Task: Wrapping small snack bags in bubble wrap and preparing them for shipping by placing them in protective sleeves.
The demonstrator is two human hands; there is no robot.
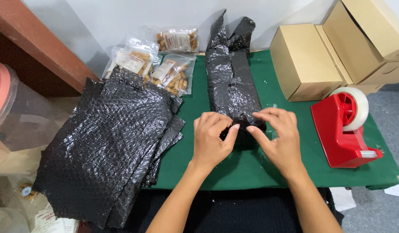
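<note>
Both hands pinch a long black bubble-wrap bundle [231,82].
Left hand [210,140] and right hand [279,138] grip its near end; clear snack pouches with pale labels [162,58] lie behind.

black bubble-wrapped bundle [229,82], lengthwise on green table

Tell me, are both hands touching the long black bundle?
Touching. The head view shows the left hand and right hand with fingertips pressed on the near end of the black bubble-wrap bundle.

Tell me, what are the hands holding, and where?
Both hands, left and right, pinch the near end of the long black bubble-wrap bundle lying on the green mat. Fingertips meet at that end.
</note>
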